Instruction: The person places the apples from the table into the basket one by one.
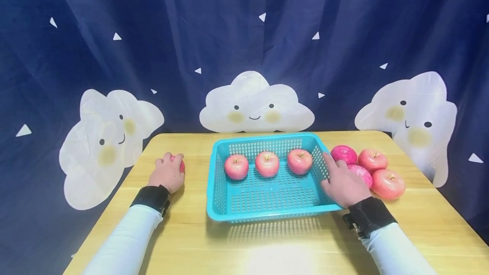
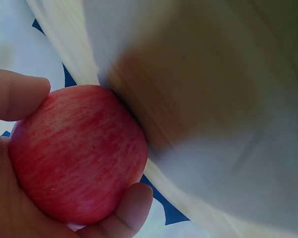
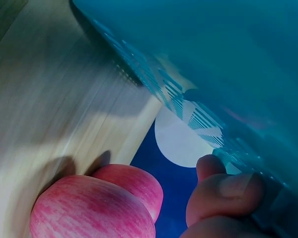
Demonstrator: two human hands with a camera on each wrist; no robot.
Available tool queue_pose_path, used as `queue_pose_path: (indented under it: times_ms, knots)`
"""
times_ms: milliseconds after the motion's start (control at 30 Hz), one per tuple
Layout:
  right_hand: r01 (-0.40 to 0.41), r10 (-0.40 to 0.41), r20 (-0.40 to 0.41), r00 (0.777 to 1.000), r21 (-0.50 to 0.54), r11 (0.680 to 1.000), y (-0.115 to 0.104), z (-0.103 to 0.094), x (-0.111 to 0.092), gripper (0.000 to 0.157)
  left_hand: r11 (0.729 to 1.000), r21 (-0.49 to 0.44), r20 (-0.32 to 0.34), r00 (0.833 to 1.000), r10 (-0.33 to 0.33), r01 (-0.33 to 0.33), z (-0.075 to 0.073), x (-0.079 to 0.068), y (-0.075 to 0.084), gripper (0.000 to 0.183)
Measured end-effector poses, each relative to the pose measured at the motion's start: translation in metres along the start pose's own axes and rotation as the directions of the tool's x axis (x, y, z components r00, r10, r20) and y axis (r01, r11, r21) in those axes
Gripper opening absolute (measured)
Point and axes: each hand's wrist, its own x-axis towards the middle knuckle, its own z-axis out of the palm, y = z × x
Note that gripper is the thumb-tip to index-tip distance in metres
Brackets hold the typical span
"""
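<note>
At the left side of the table, my left hand (image 1: 167, 175) grips a red apple (image 2: 79, 153), thumb and fingers curled around its sides. In the head view the hand covers most of that apple. My right hand (image 1: 347, 183) holds the right rim of a turquoise perforated plastic basket (image 1: 275, 214), its fingers bent over the edge in the right wrist view. Inside the basket, a left apple (image 1: 236, 167), a middle apple (image 1: 267, 164) and a right apple (image 1: 299, 161) form a row toward the back wall, stems up.
Several loose apples (image 1: 388, 184) cluster on the wooden table (image 1: 191, 241) just right of the basket, close beside my right hand. Behind the table's far edge hangs a dark blue curtain (image 1: 229, 20) with smiling white clouds. A shadow lies below the basket's front side.
</note>
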Motion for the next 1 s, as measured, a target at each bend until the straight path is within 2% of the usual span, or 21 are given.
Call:
queue_pose_path:
  times_ms: [133,333,600,767,1000]
  knots:
    - [-0.006,0.006,0.007,1.0,0.004,1.0,-0.001,-0.001,0.0,0.078,1.0,0.002,-0.008,1.0,-0.005,0.005,0.001,-0.001,0.0,0.052]
    - [-0.02,0.019,0.006,1.0,0.001,1.0,0.001,-0.002,0.0,0.077,0.999,0.007,-0.006,0.999,0.043,-0.042,0.006,-0.003,-0.003,0.055]
    - [-0.03,0.03,0.021,0.999,-0.002,1.0,-0.002,0.004,0.0,0.078,0.996,0.024,-0.012,0.997,0.082,-0.082,0.0,-0.008,-0.006,0.057]
    - [-0.038,0.037,0.014,0.999,0.001,0.999,-0.002,0.002,0.0,0.078,0.992,0.005,-0.037,0.991,0.127,-0.127,-0.014,-0.01,0.004,0.057]
    - [-0.025,0.025,-0.004,1.0,-0.001,1.0,0.0,0.001,-0.002,0.077,0.982,0.009,-0.069,0.98,0.187,-0.187,-0.045,-0.009,0.029,0.059]
